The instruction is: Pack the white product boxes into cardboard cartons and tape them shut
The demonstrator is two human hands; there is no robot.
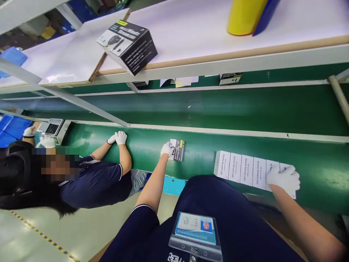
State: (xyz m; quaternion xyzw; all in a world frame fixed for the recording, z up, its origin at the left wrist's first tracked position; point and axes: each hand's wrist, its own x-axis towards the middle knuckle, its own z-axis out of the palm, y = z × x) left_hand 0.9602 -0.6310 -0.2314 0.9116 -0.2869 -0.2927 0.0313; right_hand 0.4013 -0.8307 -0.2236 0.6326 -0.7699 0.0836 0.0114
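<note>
My left hand (167, 150), in a white glove, grips the left side of a small printed carton (178, 150) on the green work surface, its fingers closed at the edge. The carton is black and white with a yellow corner mark. On the right, my gloved right hand (284, 179) is closed over the far end of a row of white boxes (247, 170) marked "Minute Stream 1000". Several of these boxes stand side by side, touching. The hand covers most of the last ones, and some of its fingertips are hard to make out.
A larger black and white carton (131, 45) sits on the raised white shelf (191, 32), near its edge, with a yellow container (245, 16) farther right. A slanted metal post (87, 96) crosses at left. Co-workers' gloved hands (120, 137) are along the green bench to my left.
</note>
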